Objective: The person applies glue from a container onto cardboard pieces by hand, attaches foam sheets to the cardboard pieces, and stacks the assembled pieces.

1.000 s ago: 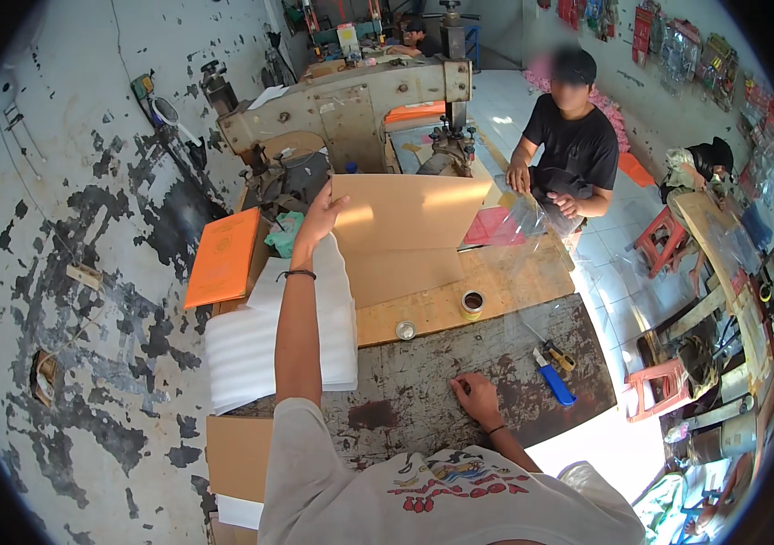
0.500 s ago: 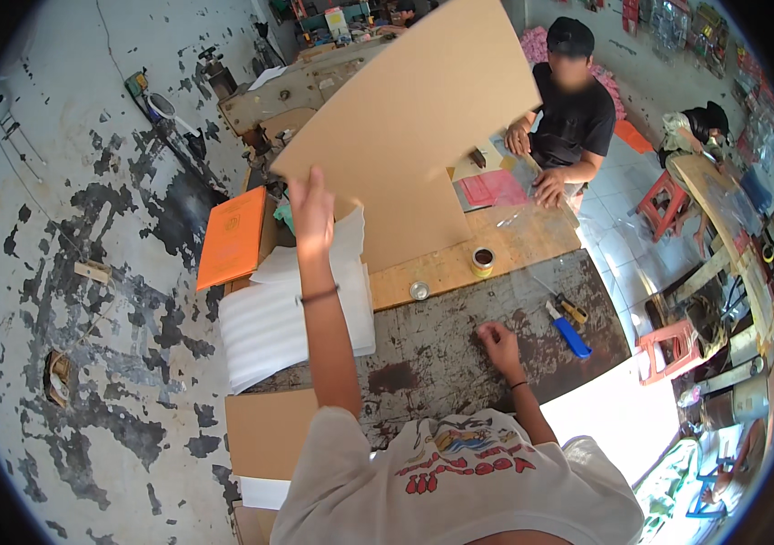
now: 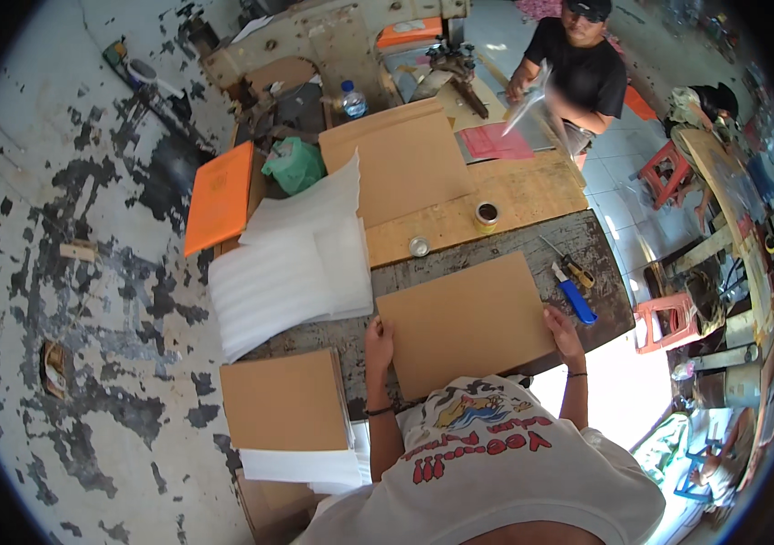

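A flat brown cardboard sheet (image 3: 468,318) lies low over the dark worn tabletop, just in front of my body. My left hand (image 3: 379,345) grips its left edge, fingers curled at the side. At the opposite edge, my right hand (image 3: 565,336) closes on the sheet near its right corner. Just right of the sheet are a blue-handled cutter knife (image 3: 576,298) and a yellow-and-black screwdriver (image 3: 579,272). Beyond its far edge stand a small glass jar (image 3: 419,246) and a roll of tape (image 3: 487,214).
White foam sheets (image 3: 287,291) lie left, beside orange folders (image 3: 221,200) and a green plastic bag (image 3: 294,165). A cardboard stack (image 3: 287,400) sits near left. More cardboard (image 3: 396,163) rests on the wooden board (image 3: 532,189). A co-worker (image 3: 577,73) handles clear plastic across the table.
The raised cardboard sheet has come down in front of me. My right hand, empty before, has taken its right edge. The co-worker has lifted some clear plastic.
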`<state>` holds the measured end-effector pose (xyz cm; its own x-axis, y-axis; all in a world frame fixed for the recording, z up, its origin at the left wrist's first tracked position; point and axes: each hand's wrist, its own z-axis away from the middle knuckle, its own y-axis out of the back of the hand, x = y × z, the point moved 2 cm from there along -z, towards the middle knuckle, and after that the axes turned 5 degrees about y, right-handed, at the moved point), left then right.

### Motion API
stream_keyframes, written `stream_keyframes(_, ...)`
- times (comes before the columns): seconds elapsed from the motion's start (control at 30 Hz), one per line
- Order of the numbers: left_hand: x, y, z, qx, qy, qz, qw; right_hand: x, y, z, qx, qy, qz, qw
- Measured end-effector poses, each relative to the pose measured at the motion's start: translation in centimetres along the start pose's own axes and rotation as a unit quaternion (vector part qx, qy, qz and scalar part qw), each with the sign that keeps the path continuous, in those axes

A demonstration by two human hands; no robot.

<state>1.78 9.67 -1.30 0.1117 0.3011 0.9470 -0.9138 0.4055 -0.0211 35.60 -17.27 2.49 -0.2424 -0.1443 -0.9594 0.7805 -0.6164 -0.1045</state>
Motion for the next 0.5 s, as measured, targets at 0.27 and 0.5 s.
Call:
stream_keyframes(0.27,14.5,-0.4,-5.5,0.251,-0.263,-0.407,0.838,2.1,-0.6,-1.6,0.083,0.103,0.332,0.934)
stream_keyframes(0.5,22.7,4.4,-15.7,0.364,-0.369,-0.508,0.688,3.1,-1.1,-0.9,0.124,0.156,0.343,0.918)
